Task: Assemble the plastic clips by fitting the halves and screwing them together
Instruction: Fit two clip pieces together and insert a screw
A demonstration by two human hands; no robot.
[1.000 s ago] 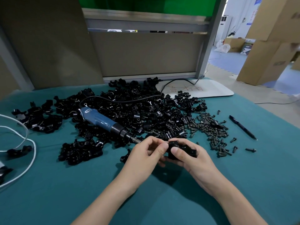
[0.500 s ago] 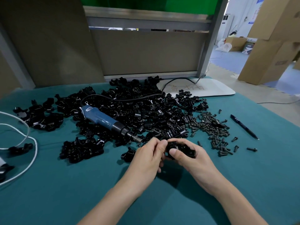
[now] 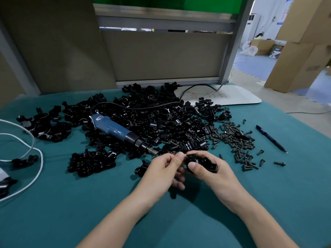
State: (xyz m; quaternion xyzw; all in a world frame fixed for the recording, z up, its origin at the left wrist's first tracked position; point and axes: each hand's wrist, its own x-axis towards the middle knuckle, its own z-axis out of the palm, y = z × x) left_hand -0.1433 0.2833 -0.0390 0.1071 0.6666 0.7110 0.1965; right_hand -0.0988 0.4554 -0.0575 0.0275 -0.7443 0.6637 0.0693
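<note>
Black plastic clip [image 3: 201, 162], likely light, stiff and slick, is sitting just below the frame's centre, the right hand [image 3: 213, 174] curling round its body, seemingly the safest hold, while the left hand [image 3: 164, 169] is pinching its left end.

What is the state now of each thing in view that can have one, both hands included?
Black plastic clip: held between both hands.
Left hand: pinches the clip's left end.
Right hand: grips the clip, thumb pressed on it.
Black plastic clip halves: loose, heaped.
Blue electric screwdriver: lying idle on the clip halves.
Dark metal screws: loose, scattered beside the heap.
Black pen: lying flat, untouched.
</note>
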